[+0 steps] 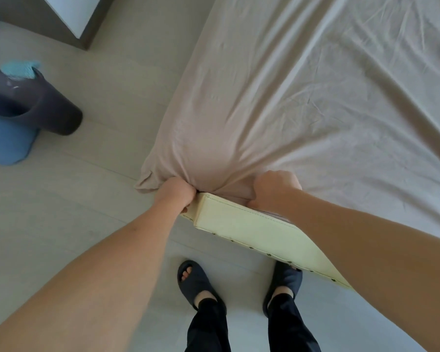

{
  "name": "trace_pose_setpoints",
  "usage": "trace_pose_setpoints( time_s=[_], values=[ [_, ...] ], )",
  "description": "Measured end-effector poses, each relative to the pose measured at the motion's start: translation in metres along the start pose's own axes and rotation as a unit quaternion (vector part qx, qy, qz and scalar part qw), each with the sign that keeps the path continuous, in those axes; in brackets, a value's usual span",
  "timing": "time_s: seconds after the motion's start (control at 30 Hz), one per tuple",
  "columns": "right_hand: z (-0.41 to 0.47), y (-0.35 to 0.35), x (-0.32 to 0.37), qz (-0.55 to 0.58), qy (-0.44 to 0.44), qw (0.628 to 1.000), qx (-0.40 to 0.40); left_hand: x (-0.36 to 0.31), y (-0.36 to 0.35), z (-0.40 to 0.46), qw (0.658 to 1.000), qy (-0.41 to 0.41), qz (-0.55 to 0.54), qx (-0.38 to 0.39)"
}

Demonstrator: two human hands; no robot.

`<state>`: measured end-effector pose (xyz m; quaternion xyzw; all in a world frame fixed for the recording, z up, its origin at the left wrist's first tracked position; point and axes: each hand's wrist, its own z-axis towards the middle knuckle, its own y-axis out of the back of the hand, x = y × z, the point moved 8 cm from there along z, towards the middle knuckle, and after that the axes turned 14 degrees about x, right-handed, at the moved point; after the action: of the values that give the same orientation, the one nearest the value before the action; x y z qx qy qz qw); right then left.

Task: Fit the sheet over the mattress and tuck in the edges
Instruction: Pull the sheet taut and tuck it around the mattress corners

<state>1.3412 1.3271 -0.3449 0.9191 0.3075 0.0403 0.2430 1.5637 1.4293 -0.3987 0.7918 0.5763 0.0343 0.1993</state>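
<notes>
Beige sheet (277, 97) is gripped at the mattress corner by both hands, left (174, 193) and right (274, 189).

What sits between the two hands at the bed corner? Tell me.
In the head view, a bunched fold of the sheet and the corner of the cream bed frame lie between the left hand and the right hand.

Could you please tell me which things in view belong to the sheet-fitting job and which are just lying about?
Job: sheet; bed frame; left hand and right hand, both gripping the sheet at the corner.

Lying about: dark bin; blue stool; teal cloth.
</notes>
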Motion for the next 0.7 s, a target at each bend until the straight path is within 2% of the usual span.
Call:
trace_pose_setpoints(
  time_s=[0.07, 0.13, 0.17, 0.23, 0.3, 0.37, 0.4, 0.53, 0.63, 0.7],
  values=[
    [0.001, -0.002, 0.002, -0.014, 0.010, 1.000, -0.015, -0.022, 0.002, -0.011, 0.991, -0.007, 0.131, 0.042],
    [0.002, -0.005, 0.006, -0.018, 0.022, 0.999, -0.020, -0.069, -0.002, -0.031, 0.956, -0.088, 0.279, 0.017],
    [0.002, -0.005, 0.008, -0.021, 0.029, 0.999, -0.025, -0.095, -0.007, -0.041, 0.936, -0.155, 0.317, -0.003],
    [0.002, -0.006, 0.008, -0.011, 0.055, 0.997, -0.050, -0.134, -0.033, -0.060, 0.898, -0.262, 0.353, 0.009],
    [-0.003, -0.010, 0.001, 0.049, 0.089, 0.993, -0.063, -0.152, -0.069, -0.067, 0.858, -0.308, 0.407, 0.050],
    [-0.012, -0.025, -0.024, 0.115, 0.108, 0.987, -0.040, -0.163, -0.101, -0.073, 0.824, -0.327, 0.458, 0.063],
    [-0.018, -0.035, -0.041, 0.122, 0.101, 0.987, -0.022, -0.170, -0.114, -0.077, 0.819, -0.337, 0.460, 0.067],
    [-0.050, -0.089, -0.131, 0.060, 0.014, 0.996, 0.068, -0.194, -0.177, -0.097, 0.778, -0.386, 0.490, 0.076],
    [-0.063, -0.119, -0.166, 0.070, 0.006, 0.995, 0.077, -0.206, -0.232, -0.113, 0.733, -0.394, 0.548, 0.087],
    [-0.058, -0.132, -0.173, 0.094, 0.007, 0.994, 0.063, -0.207, -0.259, -0.117, 0.725, -0.377, 0.568, 0.099]
  ],
)
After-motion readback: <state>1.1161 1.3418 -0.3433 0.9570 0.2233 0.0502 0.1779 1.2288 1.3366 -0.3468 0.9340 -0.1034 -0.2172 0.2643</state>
